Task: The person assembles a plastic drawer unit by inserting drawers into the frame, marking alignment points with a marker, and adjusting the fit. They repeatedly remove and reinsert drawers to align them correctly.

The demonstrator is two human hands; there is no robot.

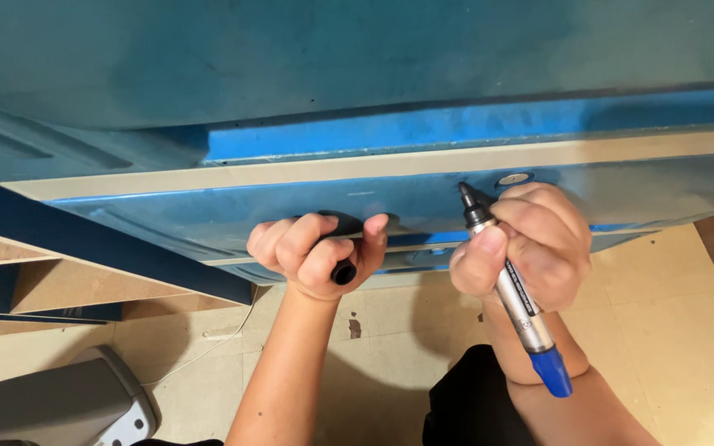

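Observation:
My right hand (526, 244) grips a silver marker (512, 293) with a blue end cap, its black tip resting against a blue painted metal panel (291, 202). A small round hole (512, 178) in the panel sits just right of the tip. My left hand (320, 252) is closed around a black cylindrical object, perhaps the marker's cap (343, 272), and presses against the panel's lower edge. A beige masking strip (291, 171) runs across the panel above both hands.
A tiled beige floor (687, 330) lies below. Wooden boards with dark blue bars (59, 281) stand at the left. A grey plastic object (59, 405) sits at the bottom left. A thin white cord (225, 334) trails on the floor.

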